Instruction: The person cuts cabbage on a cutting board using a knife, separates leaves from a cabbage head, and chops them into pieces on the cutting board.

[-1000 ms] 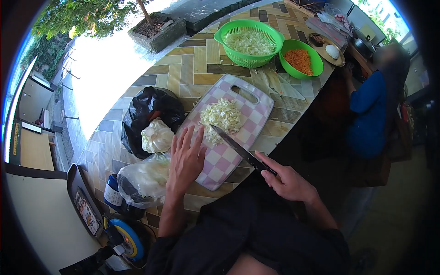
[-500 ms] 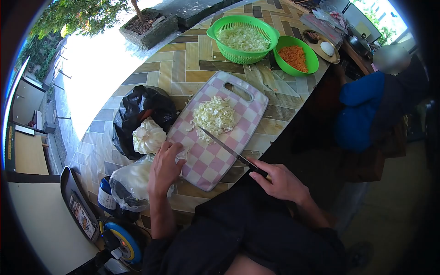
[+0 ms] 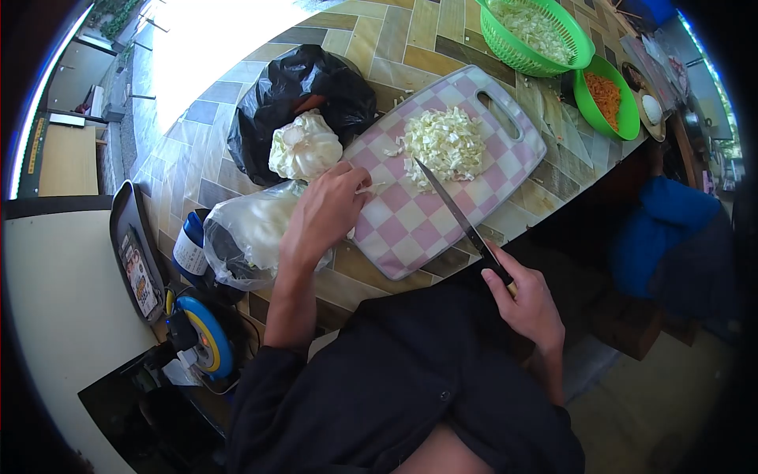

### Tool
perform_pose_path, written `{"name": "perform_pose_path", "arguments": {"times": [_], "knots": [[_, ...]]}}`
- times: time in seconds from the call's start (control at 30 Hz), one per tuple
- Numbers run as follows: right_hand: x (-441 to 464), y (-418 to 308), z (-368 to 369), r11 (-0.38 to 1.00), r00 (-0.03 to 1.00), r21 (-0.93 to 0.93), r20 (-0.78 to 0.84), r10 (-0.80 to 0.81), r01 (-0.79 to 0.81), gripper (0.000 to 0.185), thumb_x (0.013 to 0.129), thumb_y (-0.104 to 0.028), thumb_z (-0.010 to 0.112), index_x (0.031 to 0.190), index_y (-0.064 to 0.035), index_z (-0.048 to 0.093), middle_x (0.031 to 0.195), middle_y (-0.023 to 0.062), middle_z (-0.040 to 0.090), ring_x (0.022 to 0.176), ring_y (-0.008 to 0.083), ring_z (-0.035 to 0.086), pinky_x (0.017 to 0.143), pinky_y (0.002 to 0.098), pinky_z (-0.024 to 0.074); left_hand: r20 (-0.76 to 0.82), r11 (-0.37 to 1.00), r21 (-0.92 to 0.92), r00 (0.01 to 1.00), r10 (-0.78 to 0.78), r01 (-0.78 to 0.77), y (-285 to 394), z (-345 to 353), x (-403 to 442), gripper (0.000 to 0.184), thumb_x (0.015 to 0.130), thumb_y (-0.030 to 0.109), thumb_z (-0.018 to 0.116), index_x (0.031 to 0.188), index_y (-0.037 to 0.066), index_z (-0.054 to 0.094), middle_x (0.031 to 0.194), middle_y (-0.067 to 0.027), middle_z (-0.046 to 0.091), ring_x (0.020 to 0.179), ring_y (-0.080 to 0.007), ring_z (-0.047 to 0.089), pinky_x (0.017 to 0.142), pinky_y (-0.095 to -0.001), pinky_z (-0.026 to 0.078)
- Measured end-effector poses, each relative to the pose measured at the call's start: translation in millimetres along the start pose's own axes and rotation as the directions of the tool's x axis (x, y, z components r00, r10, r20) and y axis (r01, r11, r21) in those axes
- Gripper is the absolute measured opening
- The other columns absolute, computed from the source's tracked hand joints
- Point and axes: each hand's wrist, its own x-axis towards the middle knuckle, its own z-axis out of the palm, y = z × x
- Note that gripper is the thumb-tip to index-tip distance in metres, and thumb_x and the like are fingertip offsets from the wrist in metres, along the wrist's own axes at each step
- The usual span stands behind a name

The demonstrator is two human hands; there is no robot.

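Observation:
A handheld knife (image 3: 458,213) is in my right hand (image 3: 530,306), its fingers wrapped round the handle and the blade tip by a pile of chopped cabbage (image 3: 446,144). The pile lies on a pink-and-white checked cutting board (image 3: 403,237). My left hand (image 3: 328,209) is at the board's left edge, fingers curled in and pinching a small pale cabbage piece (image 3: 365,188). Just beyond it, a cut cabbage (image 3: 304,148) rests against a black plastic bag (image 3: 316,83). A clear plastic bag (image 3: 253,237) with pale contents sits beside my left wrist.
A green colander (image 3: 505,47) of shredded cabbage and a green bowl (image 3: 629,118) of shredded carrot stand at the far right of the tiled table (image 3: 379,47). On the left are a dark tray (image 3: 130,237) and a blue-yellow round object (image 3: 207,336). A person in blue (image 3: 671,225) sits at right.
The view has turned, so the table things appear farther right and higher. My left fingers have drawn closer together over the board's edge. The knife stays in my right hand beside the pile.

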Motion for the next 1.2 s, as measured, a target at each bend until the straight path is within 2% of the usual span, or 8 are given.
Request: {"name": "perform_pose_path", "arguments": {"times": [0.1, 0.3, 0.4, 0.5, 0.67, 0.77, 1.0, 1.2], "knots": [[-0.3, 12.0, 5.0, 0.988, 0.989, -0.066, -0.039, -0.141, 0.138, 0.044, 0.105, -0.020, 0.064, 0.147, -0.0062, 0.060, 0.117, 0.0259, 0.073, 0.098, 0.0430, 0.072, 0.083, 0.0430, 0.0562, -0.014, 1.000, 0.013, 1.000, 0.008, -0.008, 2.9, -3.7, -0.3, 0.017, 0.092, 0.011, 0.074, 0.105, 0.002, 0.070, 0.104, -0.0142, 0.070, 0.099, -0.0349, 0.069, 0.089, -0.0439, 0.053], [6.8, 8.4, 2.6, 0.978, 0.988, -0.174, 0.116, -0.100, 0.119, 0.042, 0.104, -0.017, 0.063, 0.145, -0.0066, 0.061, 0.122, 0.0260, 0.072, 0.102, 0.0448, 0.071, 0.089, 0.0441, 0.0555, -0.061, 0.999, 0.014, 0.998, 0.033, -0.032, 5.9, -13.0, 2.0, 0.016, 0.092, 0.014, 0.074, 0.104, 0.006, 0.069, 0.105, -0.0132, 0.069, 0.108, -0.0361, 0.066, 0.094, -0.0453, 0.051], [17.4, 13.9, 13.1, 0.969, 0.985, -0.188, -0.044, -0.170, 0.159, 0.040, 0.105, -0.021, 0.062, 0.144, -0.0117, 0.062, 0.111, 0.0233, 0.074, 0.096, 0.0447, 0.070, 0.084, 0.0502, 0.0561, -0.028, 1.000, -0.007, 1.000, 0.008, -0.008, 6.9, -14.6, 2.2, 0.016, 0.091, 0.013, 0.074, 0.104, 0.006, 0.069, 0.104, -0.0128, 0.069, 0.107, -0.0361, 0.066, 0.094, -0.0451, 0.051], [23.6, 8.7, 11.1, 0.978, 0.993, -0.189, -0.060, -0.106, 0.093, 0.039, 0.105, -0.020, 0.062, 0.143, -0.0100, 0.063, 0.112, 0.0229, 0.074, 0.097, 0.0456, 0.070, 0.084, 0.0507, 0.0566, 0.013, 0.999, -0.039, 1.000, -0.002, 0.002, 10.1, -13.4, 4.2, 0.017, 0.090, 0.013, 0.075, 0.105, 0.005, 0.070, 0.105, -0.0126, 0.071, 0.107, -0.0354, 0.066, 0.093, -0.0445, 0.052], [17.9, 2.8, 7.4, 0.982, 0.985, -0.126, -0.079, -0.154, 0.143, 0.041, 0.104, -0.014, 0.064, 0.144, -0.0071, 0.062, 0.108, 0.0233, 0.075, 0.079, 0.0400, 0.070, 0.074, 0.0449, 0.0555, 0.068, 0.997, -0.074, 0.997, 0.028, -0.023, 12.9, 0.8, 9.0, 0.024, 0.089, 0.013, 0.079, 0.110, 0.005, 0.072, 0.106, -0.0115, 0.072, 0.107, -0.0338, 0.067, 0.095, -0.0431, 0.052], [17.3, 4.2, -0.1, 0.985, 0.986, -0.085, -0.059, -0.154, 0.149, 0.043, 0.103, -0.012, 0.065, 0.145, -0.0063, 0.061, 0.105, 0.0238, 0.074, 0.070, 0.0354, 0.067, 0.070, 0.0414, 0.0536, 0.000, 0.991, -0.064, 0.993, 0.120, -0.120, 16.1, 10.9, 8.1, 0.030, 0.088, 0.013, 0.079, 0.116, 0.007, 0.070, 0.107, -0.0117, 0.069, 0.110, -0.0356, 0.063, 0.096, -0.0446, 0.051], [25.1, 13.1, -2.6, 0.960, 0.959, -0.039, -0.051, -0.279, 0.277, 0.044, 0.103, -0.012, 0.065, 0.147, -0.0060, 0.060, 0.099, 0.0243, 0.073, 0.072, 0.0377, 0.067, 0.070, 0.0422, 0.0527, -0.070, 0.999, -0.053, 0.998, 0.009, -0.013, 15.9, 25.6, -2.0, 0.039, 0.088, 0.011, 0.080, 0.125, 0.008, 0.070, 0.112, -0.0112, 0.072, 0.108, -0.0328, 0.066, 0.097, -0.0431, 0.052], [27.9, 5.5, -17.2, 0.983, 0.980, -0.038, 0.101, -0.173, 0.178, 0.045, 0.104, -0.015, 0.064, 0.148, -0.0074, 0.059, 0.102, 0.0248, 0.073, 0.082, 0.0429, 0.068, 0.075, 0.0455, 0.0538, -0.019, 0.963, -0.245, 0.993, -0.120, 0.112, 29.6, 23.5, -7.8, 0.041, 0.089, 0.008, 0.078, 0.130, 0.009, 0.069, 0.118, -0.0110, 0.072, 0.108, -0.0291, 0.068, 0.091, -0.0408, 0.056]]}}
